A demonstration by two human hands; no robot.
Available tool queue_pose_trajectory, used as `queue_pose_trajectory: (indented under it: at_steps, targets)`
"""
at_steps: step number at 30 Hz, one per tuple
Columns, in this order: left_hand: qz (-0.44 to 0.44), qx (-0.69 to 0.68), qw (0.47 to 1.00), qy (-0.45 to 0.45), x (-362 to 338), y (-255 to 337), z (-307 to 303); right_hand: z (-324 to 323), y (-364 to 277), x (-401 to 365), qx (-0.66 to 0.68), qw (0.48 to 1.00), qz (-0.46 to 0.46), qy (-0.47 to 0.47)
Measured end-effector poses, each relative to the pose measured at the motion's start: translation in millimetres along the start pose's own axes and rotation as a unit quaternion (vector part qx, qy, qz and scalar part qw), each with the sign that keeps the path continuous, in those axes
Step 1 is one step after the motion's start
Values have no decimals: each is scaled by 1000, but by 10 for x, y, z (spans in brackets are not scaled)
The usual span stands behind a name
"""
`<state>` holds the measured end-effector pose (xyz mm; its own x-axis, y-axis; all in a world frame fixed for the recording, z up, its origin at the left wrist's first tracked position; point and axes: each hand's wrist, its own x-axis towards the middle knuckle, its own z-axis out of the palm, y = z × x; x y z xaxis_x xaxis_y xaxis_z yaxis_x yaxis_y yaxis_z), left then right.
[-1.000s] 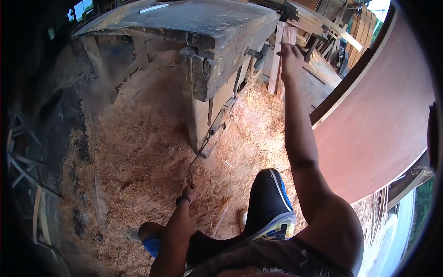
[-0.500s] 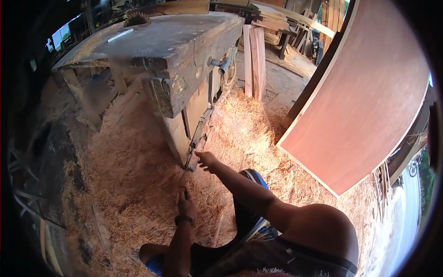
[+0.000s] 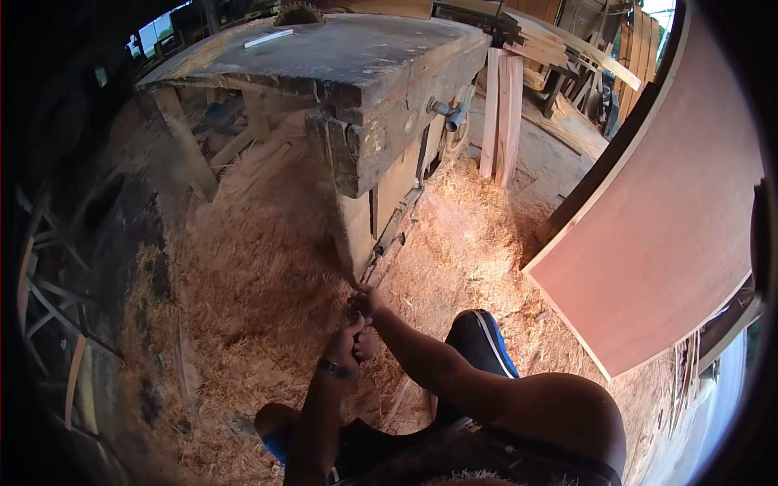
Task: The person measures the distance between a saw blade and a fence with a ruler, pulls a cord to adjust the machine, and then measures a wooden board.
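Cord (image 3: 378, 252) is clenched in the left hand (image 3: 348, 334) below the bench (image 3: 340, 53); right hand (image 3: 371, 303) adjoins, grip unclear.

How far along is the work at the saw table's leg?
Done: some woodcutting, judging by the shavings around the saw table. In hand: the left hand looks closed on a partly hidden dark item, the right hand beside it near the leg. Left: this handwork looks unfinished; how much remains doesn't show.

held item (image 3: 355, 311): unclear | saw blade (image 3: 299, 14): bottom hidden | panel (image 3: 660, 219): cropped
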<state>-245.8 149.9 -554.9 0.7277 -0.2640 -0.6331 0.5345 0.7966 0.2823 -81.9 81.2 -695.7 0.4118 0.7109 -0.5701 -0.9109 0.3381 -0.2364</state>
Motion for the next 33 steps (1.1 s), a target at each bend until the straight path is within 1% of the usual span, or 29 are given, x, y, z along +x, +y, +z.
queue_pose_trajectory:
  at_steps: [2, 4, 5, 6, 8, 9, 10, 11, 12, 14, 16, 17, 19, 20, 21, 22, 23, 24, 25, 26, 27, 28, 29, 30, 31, 32, 33]
  targets:
    - [-16, 5, 1000, 20, -49, 60, 56, 102, 18, 107, 2, 1000, 0, 9]
    - [9, 23, 999, 34, -120, 47, 126, 168, 115, 159, -87, 986, -89, 114]
    - [8, 19, 999, 24, -78, 27, 75, 375, 166, 130, -103, 962, -111, 226]
    - [1, 11, 1000, 17, -22, -18, 23, -147, 209, 740, -287, 892, -186, 294]
    - [17, 7, 999, 31, -36, -43, -23, 155, 210, 311, -410, 804, -185, 390]
    - [2, -29, 999, 26, -12, 86, -204, 283, 214, 117, -462, 751, -174, 439]
    - [-6, -62, 998, 17, 9, 195, -376, 207, 260, 59, -427, 767, -196, 437]
    - [-18, -69, 997, 29, -11, 145, -423, 146, 265, 95, -453, 746, -190, 449]
    - [-25, -67, 997, 27, -37, 149, -408, 166, 300, 37, -454, 747, -181, 450]
    - [-37, -60, 997, 26, -45, 221, -386, 234, 310, -27, -522, 694, -195, 456]
    - [-37, -36, 999, -4, -52, 283, -411, 288, 285, -76, -534, 694, -196, 441]
    - [-38, -38, 999, 0, -84, 272, -395, 264, 317, -58, -530, 697, -191, 443]
    - [-19, 13, 999, 33, -83, 258, -309, 249, 295, -6, -528, 700, -193, 440]
    - [-16, 13, 999, 34, -97, 227, -211, 204, 252, 7, -517, 726, -170, 420]
    - [28, 85, 992, 84, -114, 147, -106, 175, 219, 4, -504, 751, -145, 402]
    - [70, 156, 976, 133, -120, 63, -18, 154, 180, 10, -502, 751, -146, 404]
    - [94, 233, 958, 136, -16, -56, -83, 137, 124, 16, -438, 835, -97, 319]
    - [92, 230, 960, 135, 85, -270, -142, 108, 69, 32, -367, 901, -44, 229]
    - [202, 501, 816, 206, 162, -508, -141, 66, -12, 189, -243, 959, 26, 144]
    - [290, 716, 582, 255, 223, -676, -118, 232, -67, 120, -246, 958, 26, 147]
    - [179, 747, 580, 272, 103, -660, 89, 552, -164, -34, -204, 961, 86, 167]
    - [182, 746, 581, 271, 121, -667, 68, 762, -224, -116, -160, 958, 145, 186]
    - [170, 755, 585, 245, 140, -683, -24, 600, -129, 31, -153, 964, 145, 166]
    - [160, 763, 586, 222, 188, -668, -130, 542, -77, -6, -153, 964, 143, 163]
    - [161, 762, 585, 227, 272, -698, -233, 435, 20, -92, -187, 974, 84, 100]
    - [142, 785, 566, 207, 409, -784, -386, 383, 83, -170, -219, 975, 26, 36]
    - [126, 808, 545, 186, 499, -792, -450, 404, 57, -174, -173, 983, 58, 33]
